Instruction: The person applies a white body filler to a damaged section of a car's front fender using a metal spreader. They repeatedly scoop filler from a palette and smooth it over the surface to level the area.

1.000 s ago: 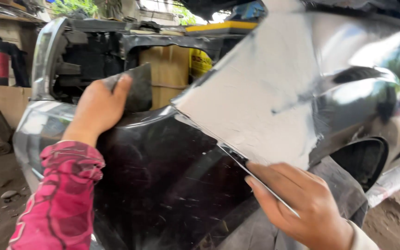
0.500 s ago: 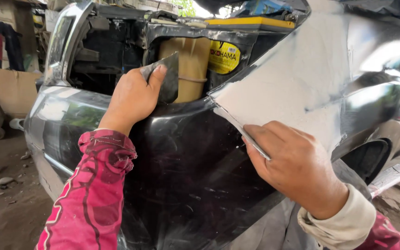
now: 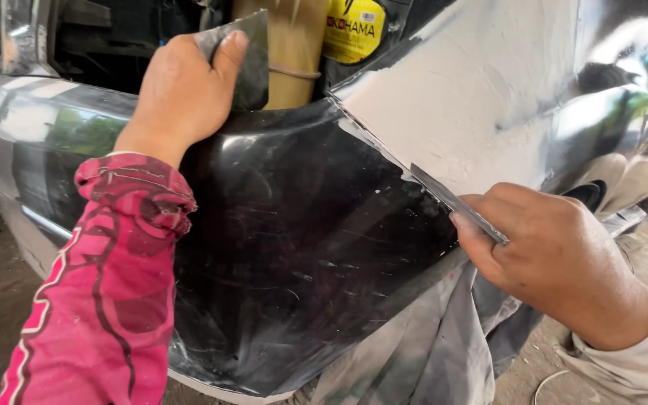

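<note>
While the left hand (image 3: 181, 94) pinches a dark flexible pad (image 3: 245, 56) between thumb and fingers against the top edge of the black bumper (image 3: 286, 247), the right hand (image 3: 556, 262) works lower down and off to the side. Right grip is closed, fingers pressed together on a thin metal blade (image 3: 451, 201), pinching its lower end. Blade lies flat along the seam where the grey-white filler patch (image 3: 481, 112) meets the glossy black panel. Long axis runs diagonally: free end points up and away from the right grip toward the left hand, held end sits under the fingertips. My read: the flat angle keeps the edge riding the seam line rather than digging in. Left grip looks placed to steady the panel edge; pad is upright, held clear of the filler. Grey cloth (image 3: 429, 352) hangs just below the right grip, under the bumper.
</note>
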